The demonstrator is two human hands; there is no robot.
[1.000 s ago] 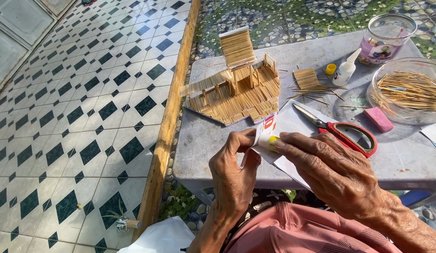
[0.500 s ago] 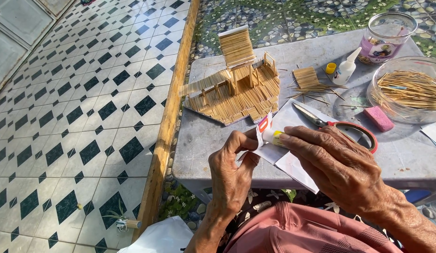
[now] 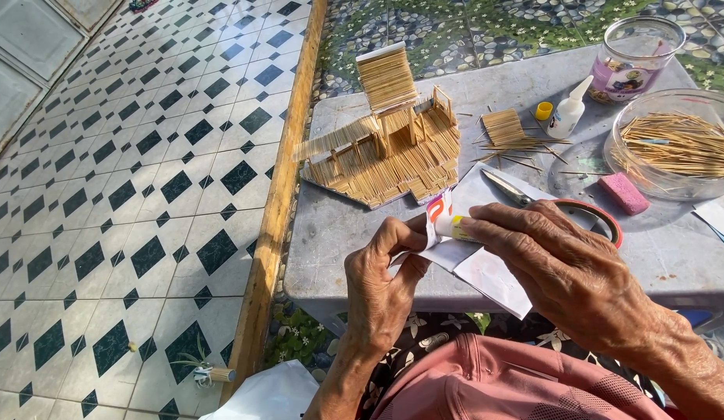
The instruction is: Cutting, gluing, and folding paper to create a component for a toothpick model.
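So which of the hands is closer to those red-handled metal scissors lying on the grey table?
The right hand: it lies over the handle of the red-handled metal scissors. The left hand is further off, past the folded white paper.

The floor tiles (image 3: pixel 128 194) are white with dark green diamonds, and the ground (image 3: pixel 471 31) behind the grey table (image 3: pixel 338 233) shows a pattern of grey-blue pebbles with green leaves and small white flowers. The stick house (image 3: pixel 385 148) and the sticks in the clear bowl (image 3: pixel 673 148) are pale straw yellow, the scissors (image 3: pixel 587 214) have red handles, the sponge block (image 3: pixel 625 193) is pink, and the white glue bottle (image 3: pixel 568 113) has a yellow cap (image 3: pixel 543 111) beside it. The folded paper (image 3: pixel 478 264) is white with a red and yellow mark, and the trousers (image 3: pixel 494 381) are salmon pink.
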